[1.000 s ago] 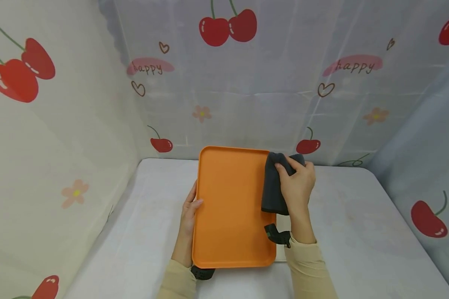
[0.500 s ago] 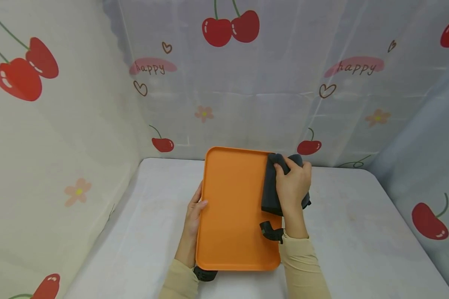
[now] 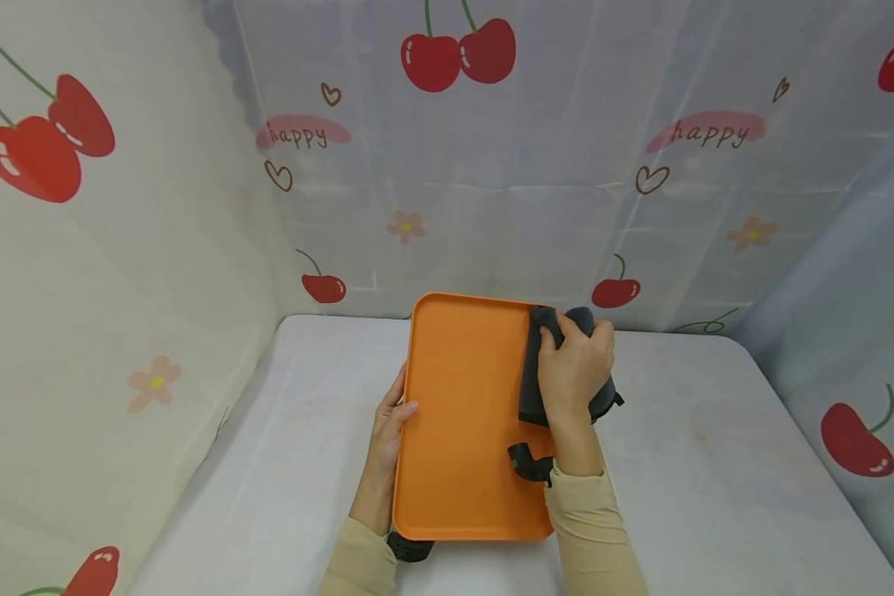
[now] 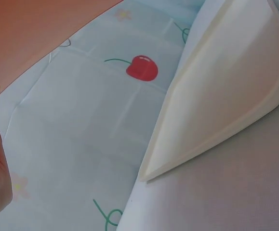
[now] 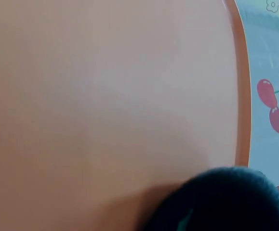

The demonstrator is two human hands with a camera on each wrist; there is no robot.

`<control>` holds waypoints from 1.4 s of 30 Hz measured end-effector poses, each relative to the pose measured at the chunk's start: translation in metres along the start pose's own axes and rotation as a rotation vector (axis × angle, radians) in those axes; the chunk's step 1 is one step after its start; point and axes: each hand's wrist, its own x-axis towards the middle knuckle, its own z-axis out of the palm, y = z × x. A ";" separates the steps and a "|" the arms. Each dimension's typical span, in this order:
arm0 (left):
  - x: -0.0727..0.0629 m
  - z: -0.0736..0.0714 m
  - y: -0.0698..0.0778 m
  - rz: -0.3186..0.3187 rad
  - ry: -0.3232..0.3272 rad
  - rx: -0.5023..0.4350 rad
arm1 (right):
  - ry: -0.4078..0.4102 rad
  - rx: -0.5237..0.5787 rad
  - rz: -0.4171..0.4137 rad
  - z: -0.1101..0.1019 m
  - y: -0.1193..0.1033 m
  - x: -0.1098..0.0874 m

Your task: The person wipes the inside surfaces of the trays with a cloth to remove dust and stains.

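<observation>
An orange rectangular tray is held up over the table, its long sides running away from me. My left hand grips its left edge, thumb over the rim and the other fingers mostly hidden behind. At the upper right edge, my right hand holds a dark grey cloth against the tray, thumb and fingers pressed into its folds. Part of the cloth hangs beyond the right rim. Close up in the right wrist view, the cloth lies near the tray's rim.
Below the raised tray, in the left wrist view, a cream-white tray lies on the white tabletop. A pale curtain with cherry prints hangs behind the table, and more printed curtain stands at both sides.
The orange tray has shifted slightly right, and my right hand with the cloth a little left. A pale strip beside the orange tray's lower right edge has gone out of sight.
</observation>
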 end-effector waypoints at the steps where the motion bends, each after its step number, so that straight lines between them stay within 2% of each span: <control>1: 0.000 0.000 0.000 0.003 -0.001 0.002 | 0.003 0.005 -0.010 0.000 -0.001 -0.001; 12: 0.001 0.003 -0.005 0.031 -0.041 -0.007 | -0.003 0.056 -0.069 0.008 -0.018 -0.010; 18: 0.001 0.006 -0.007 0.049 -0.025 0.017 | -0.039 0.082 -0.068 0.011 -0.029 -0.013; 25: 0.000 0.010 -0.011 0.036 -0.015 0.009 | -0.046 0.086 -0.114 0.016 -0.047 -0.019; 33: 0.000 0.014 -0.016 0.041 -0.042 0.001 | -0.038 0.090 -0.198 0.021 -0.067 -0.026; 42: 0.000 0.018 -0.018 0.016 -0.004 0.003 | -0.057 0.108 -0.242 0.025 -0.081 -0.037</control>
